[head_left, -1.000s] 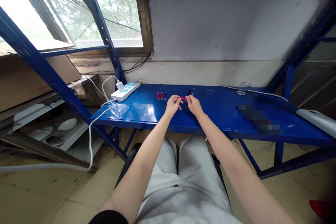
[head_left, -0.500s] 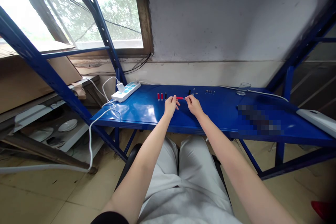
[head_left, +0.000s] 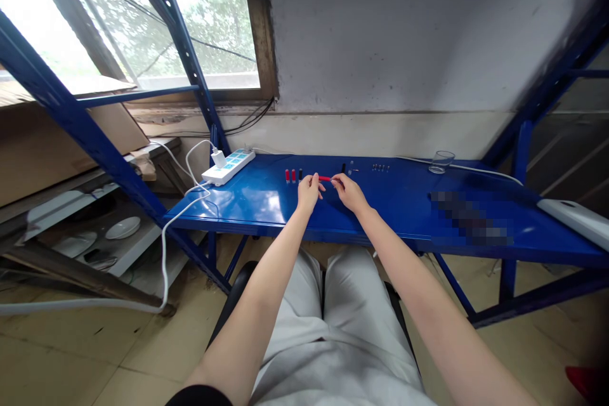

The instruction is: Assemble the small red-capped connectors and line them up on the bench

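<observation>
Over the blue table, a slim red pen-like tube (head_left: 325,178) is held level between my two hands. Its left end is pinched in the fingers of my left hand (head_left: 308,192). My right hand (head_left: 348,191) has thumb and fingertips closed at the right end; any small part between them is too tiny to make out. Left of my hands stand two short red cylinders (head_left: 290,175) with pale lower ends, and a dark cylinder (head_left: 300,174) beside them. Behind my right hand are a black cylinder (head_left: 343,168) and a small clear piece (head_left: 351,168).
Several tiny pieces (head_left: 380,167) lie in a row towards the table's back. A drinking glass (head_left: 441,162) and a blurred dark object (head_left: 469,219) are farther right. A white power strip (head_left: 228,166) with cables occupies the left end of the blue table (head_left: 390,203).
My right hand has moved slightly left, towards my left hand, and the gap at the tube's right end has closed up. My left hand has stayed almost still.
</observation>
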`<control>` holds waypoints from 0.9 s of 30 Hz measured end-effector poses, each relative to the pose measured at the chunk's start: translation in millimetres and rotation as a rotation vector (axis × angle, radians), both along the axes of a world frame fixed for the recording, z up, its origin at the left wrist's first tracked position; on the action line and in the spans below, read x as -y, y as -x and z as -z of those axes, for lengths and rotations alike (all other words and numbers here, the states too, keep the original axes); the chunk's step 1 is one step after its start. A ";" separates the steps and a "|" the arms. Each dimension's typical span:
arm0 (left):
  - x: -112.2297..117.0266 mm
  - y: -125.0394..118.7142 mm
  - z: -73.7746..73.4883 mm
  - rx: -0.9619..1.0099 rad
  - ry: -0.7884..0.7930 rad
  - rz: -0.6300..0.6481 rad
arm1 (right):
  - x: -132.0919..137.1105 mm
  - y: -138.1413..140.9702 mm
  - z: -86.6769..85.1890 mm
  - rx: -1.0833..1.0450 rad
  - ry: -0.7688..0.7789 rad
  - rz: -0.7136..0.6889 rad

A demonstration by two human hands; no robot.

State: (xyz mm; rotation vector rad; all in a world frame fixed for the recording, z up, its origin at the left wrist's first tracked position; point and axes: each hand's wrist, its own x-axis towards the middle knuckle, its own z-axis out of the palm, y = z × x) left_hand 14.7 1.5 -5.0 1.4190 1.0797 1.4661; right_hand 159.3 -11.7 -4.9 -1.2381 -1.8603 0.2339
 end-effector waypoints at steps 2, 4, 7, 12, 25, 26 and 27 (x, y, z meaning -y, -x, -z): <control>0.6 0.6 -0.5 -0.001 -0.007 -0.044 | 0.2 -0.4 -0.3 -0.001 -0.007 0.007; 0.5 1.6 -0.6 0.001 -0.014 -0.106 | -0.1 -1.1 -0.3 -0.008 -0.012 0.014; -1.1 3.1 0.3 0.017 -0.022 -0.172 | -1.0 -2.5 0.1 -0.032 -0.029 0.028; -3.3 2.0 3.0 -0.018 -0.026 -0.094 | -1.8 -3.2 -0.1 -0.116 -0.101 0.040; -3.9 -1.8 5.6 -0.089 -0.068 0.151 | -4.3 2.4 1.4 -0.159 -0.074 -0.127; -3.9 -1.5 5.7 -0.094 -0.077 0.146 | -4.9 2.2 1.5 -0.163 -0.070 -0.129; -3.9 -1.4 5.8 -0.098 -0.082 0.144 | -5.4 1.9 1.7 -0.168 -0.061 -0.129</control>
